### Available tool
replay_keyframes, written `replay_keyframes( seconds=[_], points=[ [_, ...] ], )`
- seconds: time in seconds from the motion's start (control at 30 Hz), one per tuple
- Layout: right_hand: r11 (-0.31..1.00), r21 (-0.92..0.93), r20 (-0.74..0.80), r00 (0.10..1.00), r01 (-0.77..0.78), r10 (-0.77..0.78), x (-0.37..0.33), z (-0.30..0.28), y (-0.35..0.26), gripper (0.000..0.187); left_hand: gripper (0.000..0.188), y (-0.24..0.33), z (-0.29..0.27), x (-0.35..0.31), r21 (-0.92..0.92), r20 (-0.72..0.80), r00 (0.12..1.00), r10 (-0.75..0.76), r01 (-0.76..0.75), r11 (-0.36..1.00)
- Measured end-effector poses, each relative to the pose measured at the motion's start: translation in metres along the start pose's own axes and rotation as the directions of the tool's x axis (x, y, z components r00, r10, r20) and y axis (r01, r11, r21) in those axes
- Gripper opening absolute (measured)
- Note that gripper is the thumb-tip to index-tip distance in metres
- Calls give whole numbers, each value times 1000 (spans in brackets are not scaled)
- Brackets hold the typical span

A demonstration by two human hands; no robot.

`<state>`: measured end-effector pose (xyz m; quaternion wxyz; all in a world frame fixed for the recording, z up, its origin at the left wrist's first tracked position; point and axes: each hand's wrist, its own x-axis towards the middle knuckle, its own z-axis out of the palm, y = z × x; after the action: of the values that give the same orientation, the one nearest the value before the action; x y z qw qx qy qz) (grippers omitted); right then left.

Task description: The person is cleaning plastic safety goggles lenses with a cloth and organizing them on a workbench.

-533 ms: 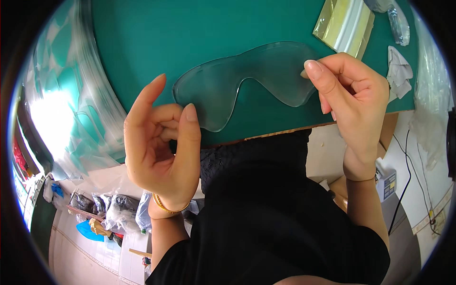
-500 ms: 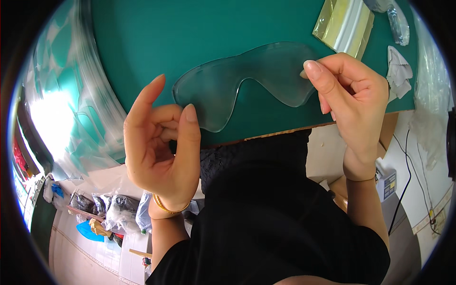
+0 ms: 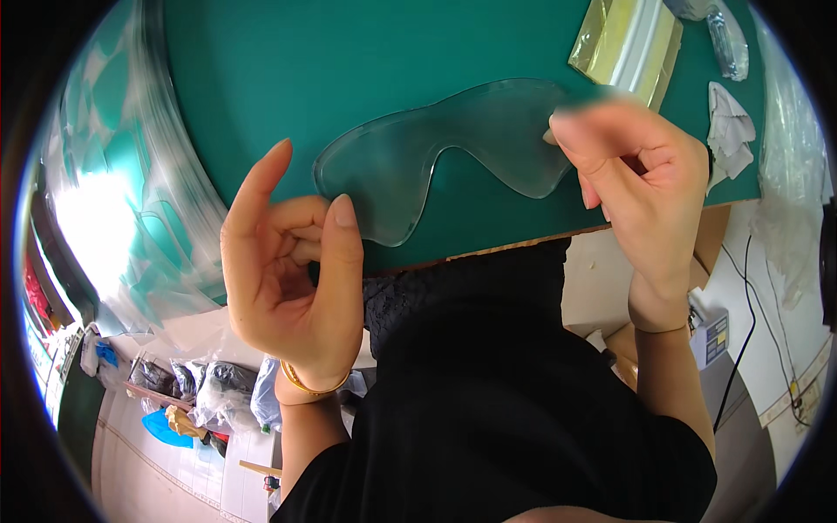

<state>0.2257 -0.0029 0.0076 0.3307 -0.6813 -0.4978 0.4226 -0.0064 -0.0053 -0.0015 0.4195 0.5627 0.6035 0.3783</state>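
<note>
"Head view, clock centred on the lens [image 3: 497, 131], twelve away from the person. Anything changed?"

"Little. Near side first: black shirt [image 3: 497, 392] at six, much as it was. Left hand [image 3: 283, 288], at eight, a touch further left; lens nudged left with it. Packet [image 3: 623, 52] at two shifted too, so probably part camera sway. Right hand [image 3: 654, 183], at three: index fingertip now blurred, sharp half a second ago."

"Meaning what for the work?"

"Hold on the lens unbroken, I'd judge; right grip perhaps being adjusted."

"Poses?"

"Left: gold bracelet [image 3: 301, 381] at the wrist, palm turned inward, index raised toward one, off the lens. Thumb and middle finger pinch the lens's eight o'clock corner. Right: thumb and index pinch the three o'clock end, other fingers curled. How hard either presses, cannot tell."

"Lens itself?"

"Between both hands, over the near part of the green table [image 3: 288, 61], notch toward six. Clear, faintly smoky. Gap beneath: cannot tell."

"Farther out?"

"Crumpled grey cloth [image 3: 731, 131] at three, beyond the right hand. Packet yellow and white. Plastic sheets [image 3: 161, 131] at nine, glare on them."
</note>
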Motion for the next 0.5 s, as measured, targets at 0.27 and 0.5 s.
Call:
replay_keyframes(
  seconds=[0.27, 0.5],
  points=[
    [1000, 13, 11, 1000, -4, 4, 2, -1, -1, 18, 49, 4, 0, 1, 11, -12, 1000, -28, 28, 1000],
    [999, -41, -4, 1000, 27, -28, -2, 0, -1, 16, 48, -1, 1, 0, 25, -3, 1000, -20, 20, 999]
  ],
)
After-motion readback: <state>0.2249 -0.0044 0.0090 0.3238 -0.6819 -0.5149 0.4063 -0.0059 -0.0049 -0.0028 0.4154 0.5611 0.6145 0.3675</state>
